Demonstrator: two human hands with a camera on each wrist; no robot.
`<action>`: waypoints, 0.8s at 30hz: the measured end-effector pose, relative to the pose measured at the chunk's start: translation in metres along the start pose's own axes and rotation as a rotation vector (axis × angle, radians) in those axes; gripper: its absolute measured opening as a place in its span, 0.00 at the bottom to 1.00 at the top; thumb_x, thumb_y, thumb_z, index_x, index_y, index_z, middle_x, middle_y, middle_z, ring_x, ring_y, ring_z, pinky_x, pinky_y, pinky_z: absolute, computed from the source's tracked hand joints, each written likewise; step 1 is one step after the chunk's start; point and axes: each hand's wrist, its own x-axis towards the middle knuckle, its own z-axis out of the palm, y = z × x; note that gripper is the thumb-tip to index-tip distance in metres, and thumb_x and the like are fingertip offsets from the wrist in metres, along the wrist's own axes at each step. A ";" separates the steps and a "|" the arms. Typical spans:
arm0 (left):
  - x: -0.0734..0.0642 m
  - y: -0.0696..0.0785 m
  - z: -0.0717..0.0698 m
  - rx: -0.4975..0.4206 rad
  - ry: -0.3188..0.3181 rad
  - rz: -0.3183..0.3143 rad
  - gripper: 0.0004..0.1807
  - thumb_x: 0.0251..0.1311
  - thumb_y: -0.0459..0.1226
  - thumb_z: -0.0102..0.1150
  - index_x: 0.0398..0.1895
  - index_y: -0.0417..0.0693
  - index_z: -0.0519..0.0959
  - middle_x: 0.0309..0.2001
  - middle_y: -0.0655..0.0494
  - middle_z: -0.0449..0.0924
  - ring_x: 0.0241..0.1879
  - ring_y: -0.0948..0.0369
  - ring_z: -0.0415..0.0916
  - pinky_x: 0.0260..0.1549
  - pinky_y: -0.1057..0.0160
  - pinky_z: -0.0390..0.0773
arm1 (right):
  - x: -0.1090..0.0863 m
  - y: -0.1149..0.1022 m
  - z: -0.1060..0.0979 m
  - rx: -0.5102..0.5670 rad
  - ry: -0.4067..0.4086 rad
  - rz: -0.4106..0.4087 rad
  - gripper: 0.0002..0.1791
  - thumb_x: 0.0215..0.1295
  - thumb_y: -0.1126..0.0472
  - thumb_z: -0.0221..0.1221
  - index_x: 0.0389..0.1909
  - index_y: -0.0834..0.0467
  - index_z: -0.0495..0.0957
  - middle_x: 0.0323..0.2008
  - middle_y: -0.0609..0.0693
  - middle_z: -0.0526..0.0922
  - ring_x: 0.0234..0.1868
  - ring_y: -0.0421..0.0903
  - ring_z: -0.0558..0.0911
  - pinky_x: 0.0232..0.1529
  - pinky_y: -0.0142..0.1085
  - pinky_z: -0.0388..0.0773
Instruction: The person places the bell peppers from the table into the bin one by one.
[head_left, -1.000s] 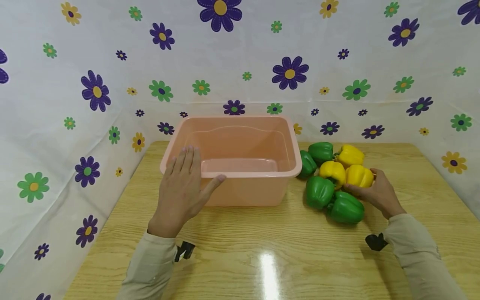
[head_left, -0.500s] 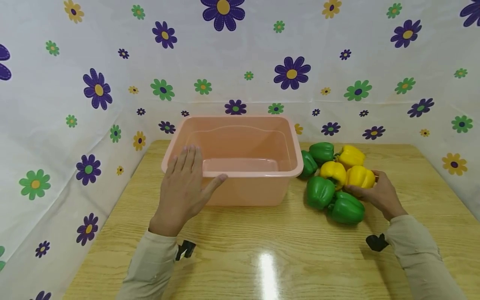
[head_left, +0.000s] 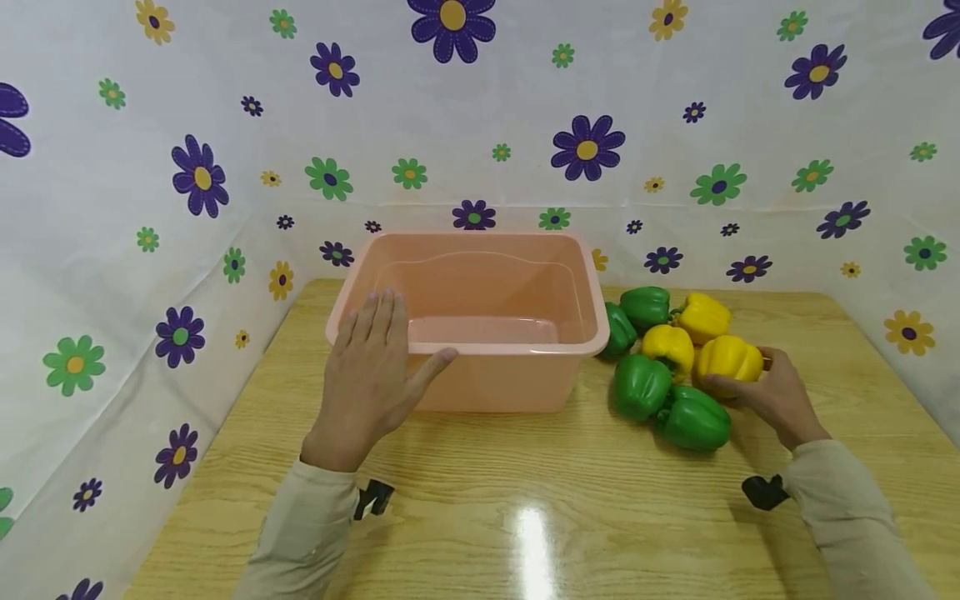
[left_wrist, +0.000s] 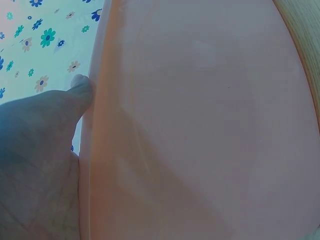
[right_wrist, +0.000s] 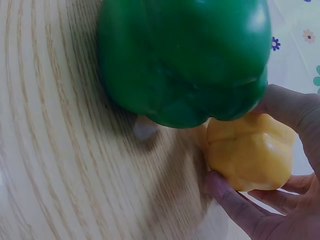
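My left hand (head_left: 363,379) lies with straight fingers over the front-left rim of a pink plastic tub (head_left: 517,349). In the left wrist view its thumb is against the rim, beside the tub's wall (left_wrist: 200,125). On the right, my right hand (head_left: 783,398) grips a yellow bell pepper (head_left: 727,358), thumb on the near side. The right wrist view shows the fingers spread around that yellow pepper (right_wrist: 252,155), partly hidden behind a green bell pepper (right_wrist: 185,55). Two more yellow peppers, one nearer (head_left: 667,346) and one farther back (head_left: 703,317), sit close to it.
Several green bell peppers cluster right of the tub, among them a front one (head_left: 696,418), a middle one (head_left: 642,387) and a back one (head_left: 645,308). All stand on a wooden table (head_left: 465,500). A flowered cloth (head_left: 450,125) hangs behind and along the sides.
My right hand has shifted slightly right with the yellow bell pepper, opening a small gap from its yellow neighbour. The left hand stays at the tub's rim.
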 end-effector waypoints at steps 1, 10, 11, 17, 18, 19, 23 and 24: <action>0.000 0.000 0.000 0.003 0.002 0.002 0.57 0.68 0.71 0.39 0.79 0.30 0.49 0.79 0.36 0.47 0.79 0.43 0.44 0.76 0.44 0.44 | -0.001 0.000 -0.001 -0.002 0.003 -0.004 0.58 0.68 0.43 0.64 0.74 0.78 0.40 0.66 0.79 0.56 0.58 0.67 0.68 0.50 0.44 0.77; 0.000 0.001 0.001 0.005 0.025 0.015 0.56 0.68 0.70 0.41 0.78 0.31 0.51 0.79 0.36 0.48 0.78 0.42 0.45 0.76 0.44 0.45 | -0.003 -0.002 -0.011 0.003 0.032 -0.022 0.61 0.67 0.43 0.66 0.75 0.78 0.37 0.68 0.82 0.52 0.60 0.71 0.67 0.53 0.49 0.80; 0.000 0.001 0.001 0.005 0.030 0.016 0.56 0.68 0.70 0.41 0.78 0.30 0.51 0.79 0.36 0.48 0.78 0.43 0.45 0.76 0.44 0.46 | -0.003 -0.003 -0.012 0.012 0.034 -0.030 0.61 0.67 0.44 0.66 0.75 0.77 0.37 0.68 0.82 0.52 0.60 0.70 0.68 0.49 0.44 0.82; 0.001 0.001 0.001 0.011 0.032 0.020 0.56 0.69 0.70 0.40 0.79 0.31 0.50 0.79 0.36 0.48 0.78 0.43 0.45 0.76 0.44 0.45 | -0.005 -0.012 -0.016 0.062 0.049 -0.068 0.59 0.67 0.46 0.66 0.76 0.75 0.37 0.69 0.81 0.50 0.57 0.67 0.70 0.37 0.29 0.84; 0.001 0.001 0.001 0.011 0.025 0.019 0.56 0.69 0.70 0.39 0.79 0.31 0.49 0.79 0.36 0.48 0.79 0.43 0.44 0.76 0.44 0.45 | -0.005 -0.014 -0.017 0.063 0.053 -0.070 0.59 0.67 0.46 0.66 0.76 0.75 0.37 0.69 0.80 0.50 0.57 0.67 0.70 0.37 0.28 0.84; 0.001 0.001 0.001 0.009 0.020 0.017 0.56 0.69 0.70 0.39 0.79 0.31 0.49 0.79 0.36 0.47 0.79 0.43 0.44 0.76 0.44 0.44 | -0.005 -0.016 -0.017 0.067 0.056 -0.075 0.59 0.67 0.46 0.67 0.76 0.75 0.37 0.70 0.80 0.50 0.57 0.66 0.70 0.37 0.28 0.84; 0.000 0.001 0.001 0.005 0.009 0.013 0.56 0.69 0.70 0.39 0.79 0.31 0.48 0.79 0.36 0.46 0.79 0.43 0.43 0.76 0.44 0.44 | -0.007 -0.024 -0.018 0.076 0.066 -0.093 0.59 0.66 0.46 0.67 0.77 0.73 0.38 0.71 0.78 0.50 0.55 0.62 0.71 0.37 0.27 0.83; 0.000 0.001 0.001 0.004 0.011 0.014 0.56 0.69 0.70 0.39 0.79 0.31 0.48 0.79 0.36 0.46 0.79 0.43 0.43 0.76 0.44 0.44 | -0.008 -0.027 -0.018 0.081 0.069 -0.102 0.58 0.66 0.46 0.67 0.77 0.73 0.39 0.71 0.77 0.51 0.53 0.60 0.72 0.37 0.28 0.84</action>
